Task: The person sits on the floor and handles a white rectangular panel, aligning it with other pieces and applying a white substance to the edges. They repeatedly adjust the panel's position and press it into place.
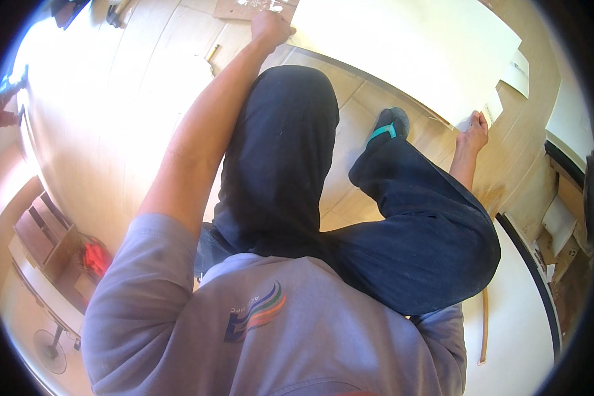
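A large white board (402, 53), its surface washed out by glare, reaches across the top of the view beyond my knees. My left hand (270, 30) is closed at its near left corner, fingertips against the edge. At the near right corner, my right hand (473, 134) pinches the board between thumb and fingers. A white piece with small print (517, 74) shows past the board's right edge. Whether it is attached or lies underneath, I cannot tell. A reddish-brown flat piece (241, 9) with white smears lies beside my left hand.
My sandalled foot (391, 125) rests on the tiled floor (350, 142) near the board. A hammer-like tool (115, 14) lies at the upper left. A wooden unit (49, 231) with a red cloth stands left. Another white panel with a dark edge (518, 317) lies right, a thin stick (484, 327) on it.
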`<act>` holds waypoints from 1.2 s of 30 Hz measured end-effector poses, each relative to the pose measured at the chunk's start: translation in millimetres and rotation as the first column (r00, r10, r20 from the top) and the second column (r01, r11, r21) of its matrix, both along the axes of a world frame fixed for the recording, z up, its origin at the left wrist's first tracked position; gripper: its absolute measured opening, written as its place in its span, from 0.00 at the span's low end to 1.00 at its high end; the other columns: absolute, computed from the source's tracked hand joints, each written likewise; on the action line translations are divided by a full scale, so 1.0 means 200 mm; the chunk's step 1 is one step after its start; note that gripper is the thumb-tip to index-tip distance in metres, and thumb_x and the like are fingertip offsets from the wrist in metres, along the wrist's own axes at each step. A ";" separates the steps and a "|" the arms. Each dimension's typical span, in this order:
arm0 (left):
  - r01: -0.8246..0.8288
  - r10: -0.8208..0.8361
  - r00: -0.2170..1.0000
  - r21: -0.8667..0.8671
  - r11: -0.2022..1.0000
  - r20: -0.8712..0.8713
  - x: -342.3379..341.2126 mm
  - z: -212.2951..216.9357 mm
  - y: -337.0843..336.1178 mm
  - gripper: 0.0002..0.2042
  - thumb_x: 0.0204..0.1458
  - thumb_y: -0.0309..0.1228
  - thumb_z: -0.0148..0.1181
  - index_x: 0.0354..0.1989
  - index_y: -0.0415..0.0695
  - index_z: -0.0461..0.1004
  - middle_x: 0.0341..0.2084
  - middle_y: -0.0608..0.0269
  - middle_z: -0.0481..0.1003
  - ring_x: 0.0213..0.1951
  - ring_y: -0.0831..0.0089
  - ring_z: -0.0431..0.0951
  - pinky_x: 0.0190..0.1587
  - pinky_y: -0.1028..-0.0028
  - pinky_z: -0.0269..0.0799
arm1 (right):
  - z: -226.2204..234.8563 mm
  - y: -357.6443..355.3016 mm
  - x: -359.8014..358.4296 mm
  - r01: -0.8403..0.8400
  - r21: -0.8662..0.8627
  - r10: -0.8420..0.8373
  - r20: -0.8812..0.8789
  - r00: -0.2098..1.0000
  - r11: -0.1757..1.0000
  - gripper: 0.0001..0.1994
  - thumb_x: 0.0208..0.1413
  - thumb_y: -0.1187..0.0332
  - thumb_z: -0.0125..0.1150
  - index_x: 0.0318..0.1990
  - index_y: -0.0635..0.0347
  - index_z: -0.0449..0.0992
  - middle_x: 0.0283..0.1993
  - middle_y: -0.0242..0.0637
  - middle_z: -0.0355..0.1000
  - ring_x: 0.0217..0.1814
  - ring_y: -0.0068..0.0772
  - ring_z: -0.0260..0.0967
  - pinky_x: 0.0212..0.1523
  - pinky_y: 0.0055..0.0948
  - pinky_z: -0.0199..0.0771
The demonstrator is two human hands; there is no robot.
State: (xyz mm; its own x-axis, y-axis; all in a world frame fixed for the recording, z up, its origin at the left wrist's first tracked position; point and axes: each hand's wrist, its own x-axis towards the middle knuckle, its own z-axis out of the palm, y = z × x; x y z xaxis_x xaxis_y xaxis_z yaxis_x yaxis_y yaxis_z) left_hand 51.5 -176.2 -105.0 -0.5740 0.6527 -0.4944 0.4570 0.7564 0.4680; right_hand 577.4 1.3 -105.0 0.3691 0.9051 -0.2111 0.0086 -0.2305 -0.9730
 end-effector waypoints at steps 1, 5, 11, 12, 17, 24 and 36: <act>0.038 -0.039 0.999 -0.040 0.998 -0.016 0.00 0.02 0.01 0.14 0.48 0.39 0.70 0.33 0.40 0.82 0.25 0.55 0.81 0.21 0.62 0.81 0.29 0.66 0.80 | 0.00 0.00 0.00 0.001 -0.004 -0.001 0.024 1.000 1.000 0.09 0.61 0.79 0.63 0.48 0.69 0.76 0.45 0.39 0.77 0.46 0.31 0.75 0.50 0.27 0.78; 0.100 -0.111 0.988 -0.099 0.990 -0.105 0.02 0.02 0.05 0.14 0.49 0.39 0.67 0.33 0.38 0.82 0.29 0.52 0.82 0.31 0.60 0.84 0.37 0.65 0.81 | -0.02 0.00 0.04 -0.009 0.017 0.009 0.026 1.000 1.000 0.10 0.60 0.79 0.63 0.48 0.69 0.76 0.45 0.40 0.77 0.46 0.31 0.75 0.50 0.27 0.78; 0.259 -0.280 0.902 -0.105 0.960 -0.329 0.00 -0.15 0.03 0.14 0.49 0.38 0.63 0.33 0.37 0.82 0.32 0.48 0.82 0.39 0.55 0.83 0.43 0.62 0.78 | 0.02 0.02 0.00 -0.028 0.043 0.028 0.005 1.000 0.999 0.08 0.60 0.79 0.63 0.46 0.68 0.77 0.43 0.39 0.77 0.46 0.30 0.75 0.49 0.27 0.78; 0.333 -0.358 0.835 -0.133 0.933 -0.418 -0.02 -0.18 0.02 0.16 0.52 0.39 0.61 0.35 0.37 0.82 0.30 0.48 0.82 0.36 0.57 0.83 0.38 0.61 0.79 | 0.02 0.02 -0.01 -0.020 0.042 0.019 0.010 1.000 0.999 0.08 0.60 0.79 0.63 0.46 0.68 0.77 0.43 0.39 0.78 0.45 0.30 0.75 0.48 0.27 0.78; 0.327 -0.360 0.800 -0.153 0.932 -0.481 -0.06 -0.34 0.03 0.18 0.50 0.44 0.60 0.30 0.38 0.84 0.30 0.45 0.82 0.37 0.52 0.83 0.42 0.56 0.76 | 0.03 0.03 -0.02 -0.022 0.042 0.022 -0.014 1.000 0.999 0.08 0.60 0.80 0.63 0.46 0.68 0.76 0.44 0.40 0.77 0.45 0.32 0.76 0.49 0.28 0.78; 0.258 -0.311 0.838 -0.176 0.950 -0.448 -0.02 -0.32 0.05 0.14 0.50 0.37 0.58 0.30 0.40 0.84 0.31 0.47 0.83 0.36 0.56 0.84 0.39 0.59 0.78 | 0.01 0.04 0.00 -0.030 0.075 0.032 -0.019 0.999 0.997 0.08 0.60 0.81 0.62 0.46 0.69 0.76 0.44 0.41 0.77 0.46 0.32 0.76 0.50 0.28 0.79; 0.336 -0.449 0.749 -0.305 0.891 -0.488 -0.04 -0.37 0.08 0.14 0.51 0.39 0.58 0.31 0.40 0.83 0.31 0.51 0.83 0.36 0.58 0.84 0.38 0.58 0.76 | 0.01 0.03 -0.01 -0.034 0.104 0.037 -0.031 0.999 0.994 0.09 0.58 0.82 0.63 0.46 0.72 0.76 0.44 0.43 0.77 0.46 0.32 0.76 0.50 0.27 0.78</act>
